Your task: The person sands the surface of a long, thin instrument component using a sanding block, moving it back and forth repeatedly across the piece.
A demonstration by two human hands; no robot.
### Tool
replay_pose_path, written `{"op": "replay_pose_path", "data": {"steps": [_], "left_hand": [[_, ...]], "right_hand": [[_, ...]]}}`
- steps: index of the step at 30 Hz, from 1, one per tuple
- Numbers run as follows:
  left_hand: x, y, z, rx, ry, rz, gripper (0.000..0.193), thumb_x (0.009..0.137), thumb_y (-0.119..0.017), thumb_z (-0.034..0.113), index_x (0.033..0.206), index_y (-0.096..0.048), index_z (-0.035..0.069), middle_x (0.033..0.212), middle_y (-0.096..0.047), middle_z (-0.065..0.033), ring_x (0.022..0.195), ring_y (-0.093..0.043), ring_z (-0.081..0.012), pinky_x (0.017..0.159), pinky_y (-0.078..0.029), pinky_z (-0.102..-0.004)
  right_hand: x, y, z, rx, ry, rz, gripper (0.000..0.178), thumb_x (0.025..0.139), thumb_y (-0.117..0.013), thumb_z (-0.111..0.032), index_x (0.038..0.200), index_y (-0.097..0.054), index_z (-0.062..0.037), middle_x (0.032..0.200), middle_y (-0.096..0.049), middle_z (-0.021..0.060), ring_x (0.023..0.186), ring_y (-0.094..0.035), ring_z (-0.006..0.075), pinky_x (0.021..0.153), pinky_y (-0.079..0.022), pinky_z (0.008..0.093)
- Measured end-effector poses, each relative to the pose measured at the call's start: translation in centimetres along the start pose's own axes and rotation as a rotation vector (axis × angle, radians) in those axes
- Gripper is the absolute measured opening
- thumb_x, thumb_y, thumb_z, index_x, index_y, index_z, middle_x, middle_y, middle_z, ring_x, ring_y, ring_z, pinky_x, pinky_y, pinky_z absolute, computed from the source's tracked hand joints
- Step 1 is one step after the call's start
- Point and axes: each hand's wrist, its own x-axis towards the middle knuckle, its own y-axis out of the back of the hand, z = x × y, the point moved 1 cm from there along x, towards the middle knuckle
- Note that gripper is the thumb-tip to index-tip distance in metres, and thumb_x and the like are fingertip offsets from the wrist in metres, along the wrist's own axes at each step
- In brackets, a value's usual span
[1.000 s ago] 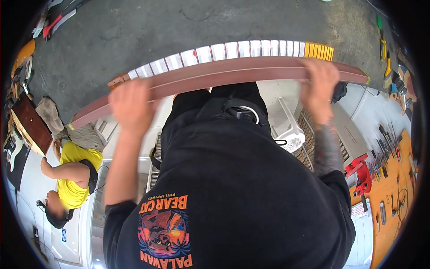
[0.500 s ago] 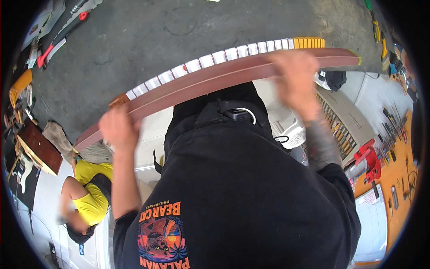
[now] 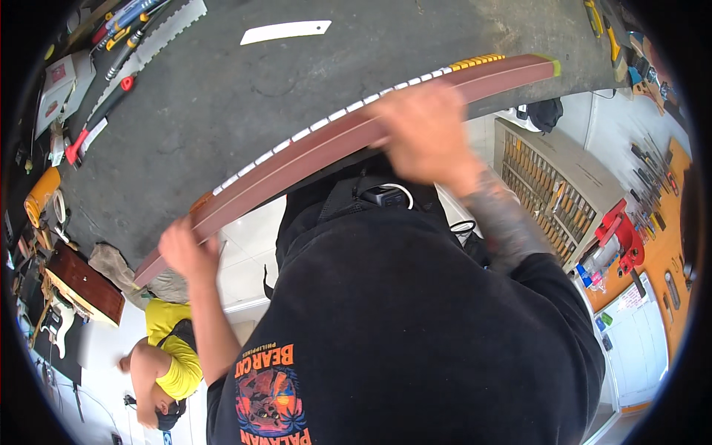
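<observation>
A long reddish-brown beam (image 3: 297, 163) with a thin pale line along it spans the near edge of the dark worktop. Along its far side runs a row of white segments (image 3: 320, 122), narrowing rightward like fret spaces on a guitar neck, then yellow ones (image 3: 478, 62). Yellow-green shows at its right end. My left hand (image 3: 189, 248) is closed round the beam near its left end, thumb on the near side. Right of the middle, my right hand (image 3: 426, 133) is wrapped over the beam from above; it is blurred and its fingertips are partly hidden.
On the dark worktop (image 3: 200, 119) lie a white strip (image 3: 285, 32), saws and a red-handled tool (image 3: 121, 85) at far left. A dark red guitar-like body (image 3: 85, 282) rests at left. A person in yellow (image 3: 178, 371) is at lower left. At right stand a tool rack (image 3: 549, 185) and red clamp (image 3: 627, 237).
The beam has shifted left and tilted, so its segmented side looks narrower. My right hand has moved left, while my left hand keeps its hold. The view has turned slightly.
</observation>
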Motion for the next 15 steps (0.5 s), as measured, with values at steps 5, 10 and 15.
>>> {"op": "replay_pose_path", "data": {"steps": [5, 10, 15], "left_hand": [[9.2, 0.9, 13.1, -0.057, -0.011, -0.028, 0.054, 0.071, -0.086, 0.027, 0.118, -0.063, 0.012, 0.111, -0.067, -0.0078, 0.1, -0.063, -0.0302, 0.088, -0.047, -0.0427], [3.0, 1.1, 2.2, -0.042, 0.004, -0.066, 0.051, 0.073, -0.082, 0.015, 0.119, -0.062, 0.008, 0.115, -0.065, -0.0146, 0.106, -0.06, -0.0369, 0.092, -0.046, -0.0477], [-4.3, 3.0, -7.8, 0.019, 0.048, -0.102, 0.052, 0.075, -0.076, 0.013, 0.124, -0.059, 0.005, 0.116, -0.064, -0.0147, 0.108, -0.059, -0.0366, 0.101, -0.042, -0.0479]], "right_hand": [[-3.0, 6.2, 12.9, -0.118, 0.035, 0.033, 0.047, 0.085, -0.074, -0.024, 0.128, -0.062, -0.0131, 0.121, -0.064, 0.0075, 0.119, -0.056, 0.0313, 0.108, -0.028, 0.0517], [-0.3, 1.2, 1.5, -0.025, -0.046, 0.009, 0.044, 0.081, -0.077, -0.02, 0.123, -0.065, -0.0137, 0.116, -0.068, 0.005, 0.115, -0.061, 0.0293, 0.105, -0.034, 0.0515], [3.0, -2.3, -7.9, 0.19, 0.082, 0.155, 0.038, 0.09, -0.07, -0.032, 0.123, -0.064, -0.0141, 0.119, -0.064, 0.0036, 0.115, -0.058, 0.0233, 0.108, -0.032, 0.0486]]}}
